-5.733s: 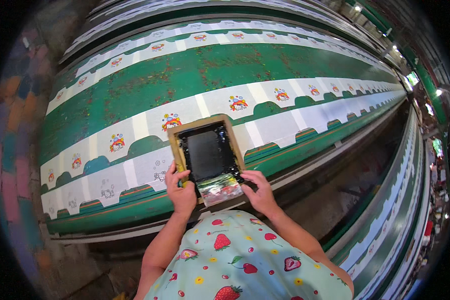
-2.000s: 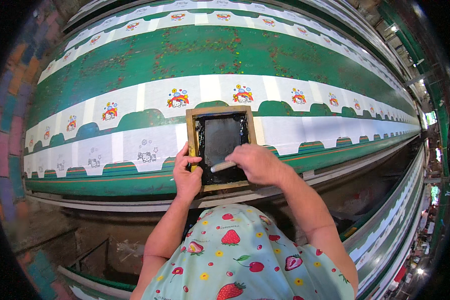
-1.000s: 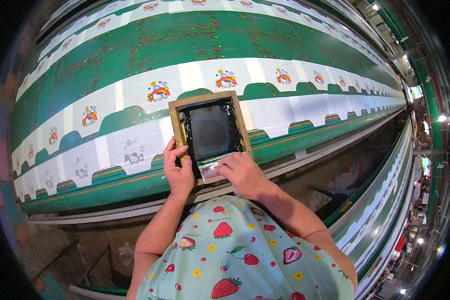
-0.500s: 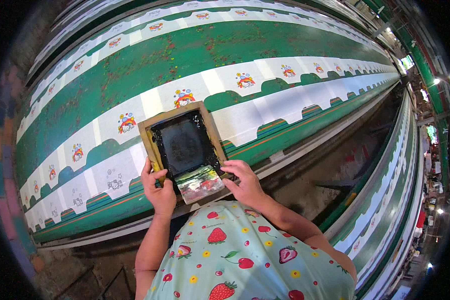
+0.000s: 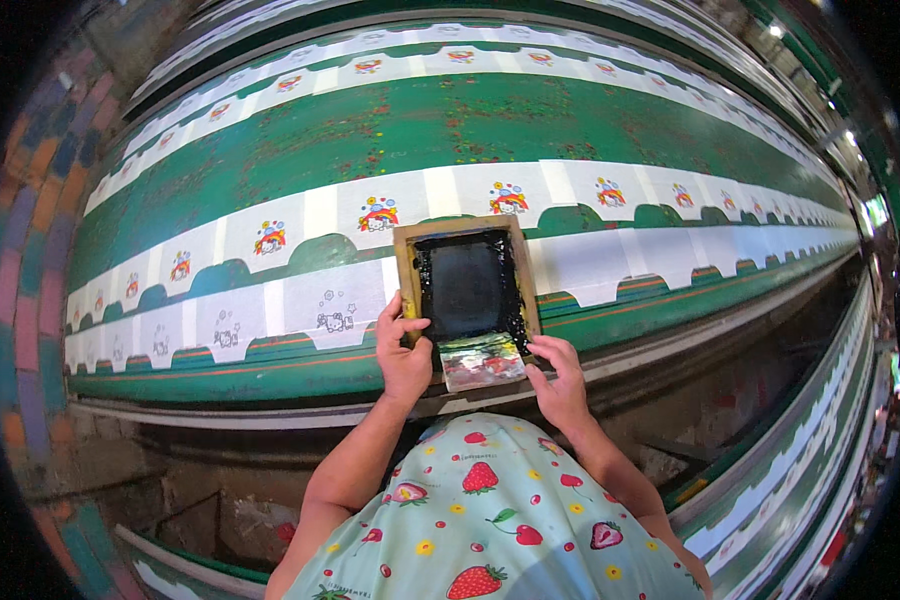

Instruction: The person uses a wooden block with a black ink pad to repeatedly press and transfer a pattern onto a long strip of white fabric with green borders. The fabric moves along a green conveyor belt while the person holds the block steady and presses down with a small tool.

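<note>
Wood-framed, likely light and stiff but slick inside, a black-inked screen (image 5: 467, 285) lies over the near white strip (image 5: 575, 270), best gripped by its side rails (image 5: 526, 275), where the left hand (image 5: 404, 362) pinches and the half-curled right hand (image 5: 560, 382) (contact unclear) flanks the lower corner.

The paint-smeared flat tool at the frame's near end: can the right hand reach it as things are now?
Probably yes: the right hand is at the right edge of the wooden frame, close beside the flat tool, and nothing visible covers its smeared upper face.
</note>
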The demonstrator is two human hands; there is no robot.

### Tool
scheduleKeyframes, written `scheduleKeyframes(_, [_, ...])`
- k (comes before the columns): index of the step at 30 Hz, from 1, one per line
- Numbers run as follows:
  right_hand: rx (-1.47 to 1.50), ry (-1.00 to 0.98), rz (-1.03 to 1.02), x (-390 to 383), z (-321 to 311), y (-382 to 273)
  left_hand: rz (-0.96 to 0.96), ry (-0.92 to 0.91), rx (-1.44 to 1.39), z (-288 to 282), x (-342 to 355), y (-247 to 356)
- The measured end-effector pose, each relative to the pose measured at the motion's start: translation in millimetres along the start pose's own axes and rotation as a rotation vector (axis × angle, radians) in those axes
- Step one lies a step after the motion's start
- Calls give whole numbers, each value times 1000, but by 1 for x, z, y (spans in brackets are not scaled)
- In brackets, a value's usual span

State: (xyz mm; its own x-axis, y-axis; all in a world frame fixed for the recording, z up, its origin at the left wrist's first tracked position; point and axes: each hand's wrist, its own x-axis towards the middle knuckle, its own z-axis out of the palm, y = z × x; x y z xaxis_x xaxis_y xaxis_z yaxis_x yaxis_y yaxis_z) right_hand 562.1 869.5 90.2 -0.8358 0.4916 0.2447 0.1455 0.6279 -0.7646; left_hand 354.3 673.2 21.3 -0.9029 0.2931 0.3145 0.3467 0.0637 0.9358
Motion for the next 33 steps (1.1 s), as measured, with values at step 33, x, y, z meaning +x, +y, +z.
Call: scheduleKeyframes(33, [-463, -496, -323, 242, 46, -5, -285, 6, -289, 1, -2, -12])
